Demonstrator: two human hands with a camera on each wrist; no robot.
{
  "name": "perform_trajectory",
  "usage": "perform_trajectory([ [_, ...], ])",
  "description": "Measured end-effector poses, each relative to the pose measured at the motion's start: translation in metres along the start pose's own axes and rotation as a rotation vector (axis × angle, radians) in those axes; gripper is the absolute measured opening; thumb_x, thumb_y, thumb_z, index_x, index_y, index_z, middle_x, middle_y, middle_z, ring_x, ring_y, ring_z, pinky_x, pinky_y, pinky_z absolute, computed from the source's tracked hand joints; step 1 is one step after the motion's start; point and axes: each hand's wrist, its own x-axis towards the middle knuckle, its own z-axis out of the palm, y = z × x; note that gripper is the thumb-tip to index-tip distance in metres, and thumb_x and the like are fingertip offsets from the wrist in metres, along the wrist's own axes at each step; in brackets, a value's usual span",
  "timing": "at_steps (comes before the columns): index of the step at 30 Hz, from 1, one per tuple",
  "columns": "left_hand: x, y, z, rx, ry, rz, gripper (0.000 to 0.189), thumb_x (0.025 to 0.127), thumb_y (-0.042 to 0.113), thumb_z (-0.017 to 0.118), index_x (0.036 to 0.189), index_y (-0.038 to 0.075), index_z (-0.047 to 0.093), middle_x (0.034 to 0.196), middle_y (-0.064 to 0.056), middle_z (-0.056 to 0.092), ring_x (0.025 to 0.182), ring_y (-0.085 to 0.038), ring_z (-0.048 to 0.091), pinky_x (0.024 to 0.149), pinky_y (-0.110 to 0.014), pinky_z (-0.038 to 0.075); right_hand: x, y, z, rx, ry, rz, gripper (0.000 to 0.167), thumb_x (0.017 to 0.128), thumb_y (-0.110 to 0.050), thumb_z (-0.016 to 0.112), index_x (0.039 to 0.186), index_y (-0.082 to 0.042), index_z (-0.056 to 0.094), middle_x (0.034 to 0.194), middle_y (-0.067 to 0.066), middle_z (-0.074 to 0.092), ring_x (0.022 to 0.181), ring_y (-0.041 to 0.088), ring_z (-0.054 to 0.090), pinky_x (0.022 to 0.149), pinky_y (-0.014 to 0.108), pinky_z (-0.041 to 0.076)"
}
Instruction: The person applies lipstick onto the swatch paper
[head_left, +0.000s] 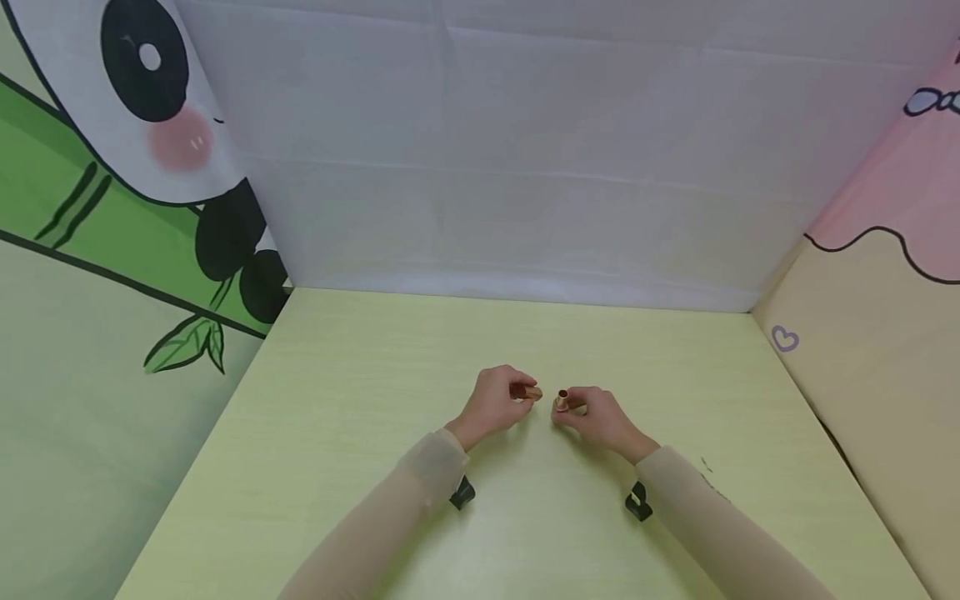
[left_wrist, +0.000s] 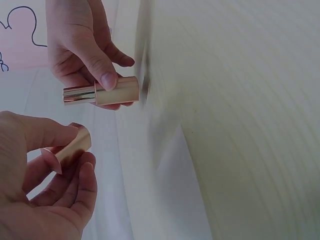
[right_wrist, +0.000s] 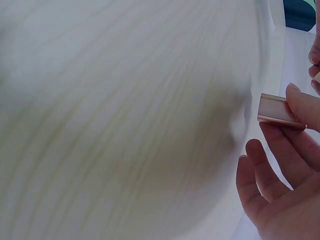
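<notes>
Over the table, my left hand pinches a rose-gold lipstick cap between thumb and fingers, its hollow end showing in the left wrist view. My right hand grips the body of a rose-gold lipstick tube, held upright in the head view. A narrower, shiny collar juts from the tube's upper end. Cap and tube are apart, with a small gap between the two hands. In the right wrist view the tube's base shows between thumb and fingers, the other fingers loosely curled beneath.
A pale yellow-green table spreads under both hands. White cloth hangs behind its far edge. Printed side panels stand left and right. Small black devices sit under the wrists.
</notes>
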Motion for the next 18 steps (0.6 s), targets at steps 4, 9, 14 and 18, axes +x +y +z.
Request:
perform_trajectory([
  [4, -0.0001, -0.0029, 0.0049, 0.022, -0.004, 0.005, 0.018, 0.079, 0.009, 0.077, 0.096, 0.005, 0.074, 0.086, 0.0, 0.067, 0.074, -0.008, 0.06, 0.068, -0.02, 0.048, -0.0006, 0.0015, -0.0003, 0.005, -0.003, -0.003, 0.007, 0.086, -0.019, 0.073, 0.084, -0.015, 0.068, 0.106, 0.008, 0.067, 0.095, 0.021, 0.064, 0.081, 0.039, 0.051],
  [9, -0.0019, -0.0035, 0.0072, 0.018, -0.016, -0.017, 0.014, 0.081, 0.011, 0.077, 0.094, 0.008, 0.075, 0.087, 0.003, 0.069, 0.076, -0.007, 0.06, 0.069, -0.024, 0.049, -0.0021, 0.0022, -0.0008, 0.009, -0.002, -0.004, 0.007, 0.086, -0.019, 0.073, 0.083, -0.015, 0.068, 0.108, 0.009, 0.067, 0.096, 0.021, 0.064, 0.082, 0.039, 0.051],
  [14, -0.0036, -0.0013, 0.0073, -0.005, -0.027, -0.036, 0.013, 0.081, 0.01, 0.076, 0.094, 0.009, 0.074, 0.084, 0.006, 0.069, 0.074, -0.007, 0.06, 0.067, -0.023, 0.047, -0.0031, 0.0025, -0.0017, 0.012, 0.001, -0.006, 0.007, 0.085, -0.018, 0.074, 0.083, -0.014, 0.068, 0.106, 0.008, 0.067, 0.094, 0.021, 0.064, 0.082, 0.04, 0.051],
  [18, -0.0036, -0.0022, 0.0089, -0.019, -0.028, -0.029, 0.013, 0.08, 0.008, 0.075, 0.093, 0.008, 0.073, 0.082, 0.006, 0.068, 0.073, -0.007, 0.059, 0.066, -0.022, 0.048, -0.0031, 0.0025, -0.0014, 0.027, -0.001, -0.005, 0.007, 0.085, -0.016, 0.074, 0.085, -0.012, 0.069, 0.103, 0.006, 0.067, 0.093, 0.02, 0.065, 0.082, 0.04, 0.051],
])
